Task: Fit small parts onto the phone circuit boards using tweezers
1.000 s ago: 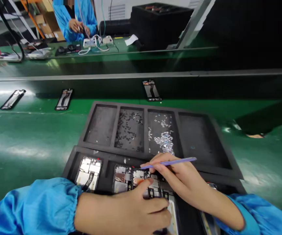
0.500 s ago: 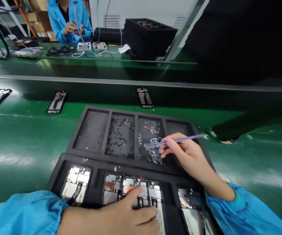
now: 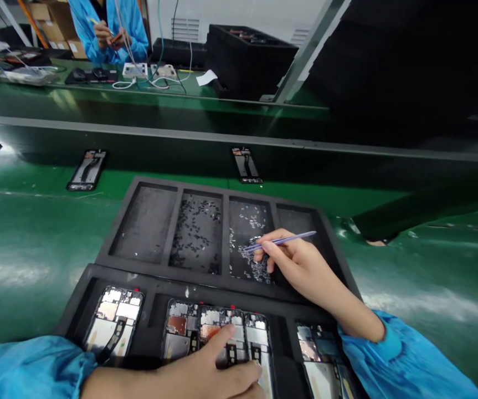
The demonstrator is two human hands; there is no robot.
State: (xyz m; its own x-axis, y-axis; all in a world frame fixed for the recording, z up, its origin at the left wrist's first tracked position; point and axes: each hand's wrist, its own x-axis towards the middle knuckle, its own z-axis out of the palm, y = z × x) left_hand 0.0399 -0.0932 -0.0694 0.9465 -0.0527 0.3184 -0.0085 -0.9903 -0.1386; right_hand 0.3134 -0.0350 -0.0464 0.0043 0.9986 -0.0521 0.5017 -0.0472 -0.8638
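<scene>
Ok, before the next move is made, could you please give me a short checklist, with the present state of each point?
1. Purple tweezers held in the right hand: ok.
2. Tweezer tips at the compartment of silvery pieces, third from the left: ok.
3. A single piece caught between the tips: cannot tell, too small to see.
4. Left hand placed on the middle of three phone units standing side by side: ok, the index fingertip lies over it.
5. Left sleeve clear of the leftmost phone unit: cannot tell, it overlaps the near end in this view.
</scene>
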